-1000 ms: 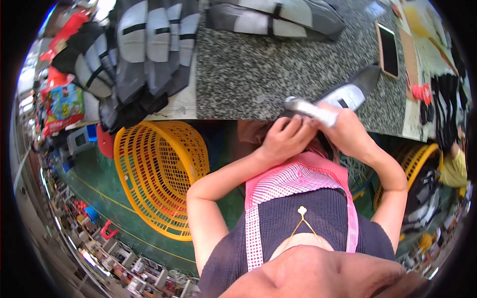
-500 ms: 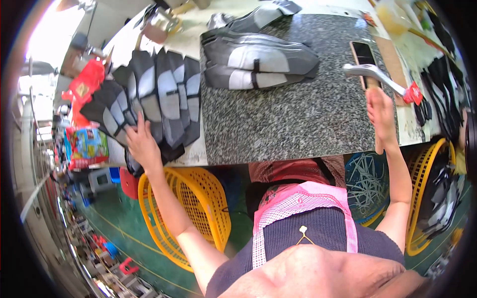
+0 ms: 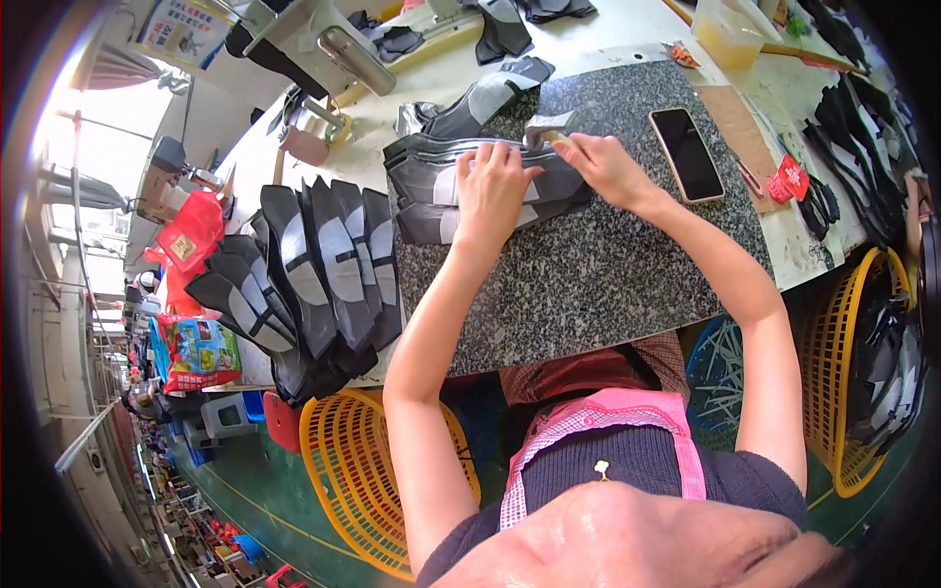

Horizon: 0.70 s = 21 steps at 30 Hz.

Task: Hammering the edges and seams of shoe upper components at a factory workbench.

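My left hand point(image 3: 495, 186) lies flat on a stack of black and grey fabric pieces point(image 3: 431, 196) at the far side of a speckled granite slab point(image 3: 588, 274). My right hand point(image 3: 603, 162) is just to the right of it, closed on a small metal hammer point(image 3: 544, 127) whose head rests on the top edge of the stack. A fanned pile of similar black and grey pieces point(image 3: 323, 274) hangs over the table edge to the left.
A dark phone point(image 3: 686, 140) lies on the slab right of my right hand, a small red object point(image 3: 789, 181) beyond it. Yellow baskets stand below the table at left point(image 3: 353, 461) and right point(image 3: 843, 372). More dark pieces point(image 3: 853, 127) lie at the far right.
My left hand left the fanned pile and came right onto the stack on the slab. My right hand brought the hammer from beside the phone leftward to the stack.
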### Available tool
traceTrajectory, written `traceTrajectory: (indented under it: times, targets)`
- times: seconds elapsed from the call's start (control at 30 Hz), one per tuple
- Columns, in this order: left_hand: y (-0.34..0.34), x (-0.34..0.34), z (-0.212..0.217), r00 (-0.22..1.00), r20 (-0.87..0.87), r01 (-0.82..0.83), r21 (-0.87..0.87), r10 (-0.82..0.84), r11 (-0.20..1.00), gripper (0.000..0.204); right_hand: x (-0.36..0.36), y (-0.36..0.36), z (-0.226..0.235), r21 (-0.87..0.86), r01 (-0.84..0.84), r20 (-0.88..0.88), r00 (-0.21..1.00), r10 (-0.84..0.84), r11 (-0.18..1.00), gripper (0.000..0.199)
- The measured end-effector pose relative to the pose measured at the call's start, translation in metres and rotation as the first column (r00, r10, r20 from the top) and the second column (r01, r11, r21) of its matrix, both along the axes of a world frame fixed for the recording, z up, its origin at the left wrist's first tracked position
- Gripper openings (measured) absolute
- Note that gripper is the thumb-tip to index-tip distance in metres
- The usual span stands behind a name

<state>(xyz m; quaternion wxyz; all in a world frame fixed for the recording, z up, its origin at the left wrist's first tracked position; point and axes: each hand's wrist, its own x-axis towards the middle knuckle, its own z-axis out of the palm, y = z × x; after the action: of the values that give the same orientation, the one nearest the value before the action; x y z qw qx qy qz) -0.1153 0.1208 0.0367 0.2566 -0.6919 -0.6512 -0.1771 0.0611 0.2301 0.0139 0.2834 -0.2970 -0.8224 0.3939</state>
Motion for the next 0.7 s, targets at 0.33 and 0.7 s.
traceTrajectory:
  times: [0.33,0.7]
  targets:
    - [0.02,-0.037,0.002,0.884,0.353,0.415,-0.294,-0.306,0.861,0.029,-0.018,0.015,-0.007,0.075,-0.02,0.094,0.995,0.013,0.997,0.061]
    - [-0.147,-0.054,0.131,0.878,0.468,-0.336,0.749,-0.098,0.571,0.036,-0.004,0.019,-0.018,0.004,-0.003,0.081,0.997,0.002,1.0,0.059]
